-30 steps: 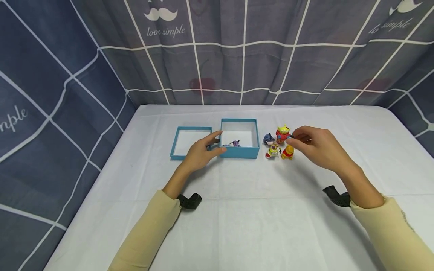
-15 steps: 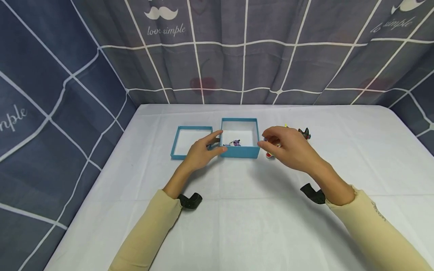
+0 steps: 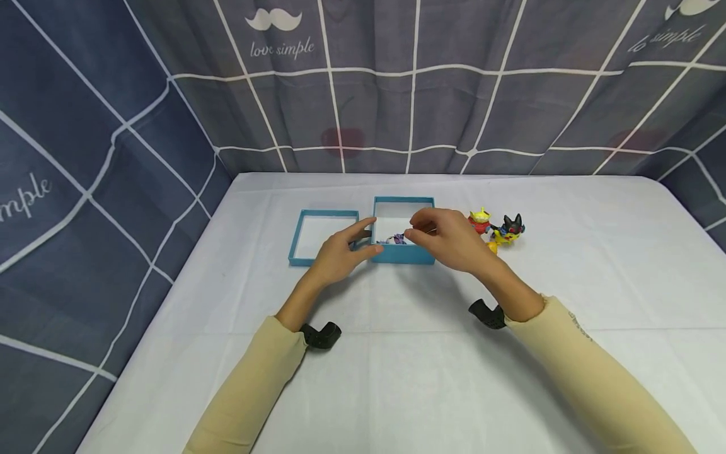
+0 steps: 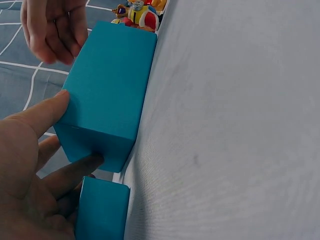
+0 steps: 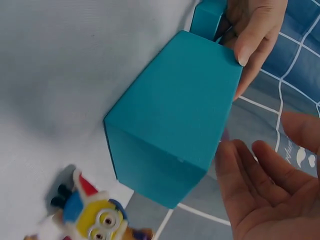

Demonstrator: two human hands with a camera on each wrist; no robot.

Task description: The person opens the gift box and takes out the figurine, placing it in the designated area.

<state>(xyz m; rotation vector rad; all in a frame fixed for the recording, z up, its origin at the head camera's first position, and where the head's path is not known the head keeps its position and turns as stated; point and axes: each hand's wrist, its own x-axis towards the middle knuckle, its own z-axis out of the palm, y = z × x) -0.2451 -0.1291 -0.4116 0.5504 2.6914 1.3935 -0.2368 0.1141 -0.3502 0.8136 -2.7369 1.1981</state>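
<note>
A teal box (image 3: 403,254) with a white inside stands on the table, a purple-and-white figurine (image 3: 397,239) in it. My left hand (image 3: 339,255) rests against its left front corner. In the left wrist view its thumb touches the front edge and a fairly straight finger meets the left wall. Over the box's right side is my right hand (image 3: 448,241), fingers loosely bent, with nothing visible between thumb and fingers in the right wrist view. Right of the box stand a red figurine with a yellow head (image 3: 479,219) and a black-eared yellow figurine (image 3: 509,229).
A teal lid (image 3: 297,260) lies left of the box, inside upward. A minion figurine (image 5: 102,217) stands close to the box's right side. An orange-yellow figurine (image 3: 492,246) shows partly behind the right wrist. A grid-patterned curtain (image 3: 374,113) hangs behind the table.
My right hand has moved left from the figurines to above the box, leaving the black-eared figurine standing on the table. My left hand stays at the box corner.
</note>
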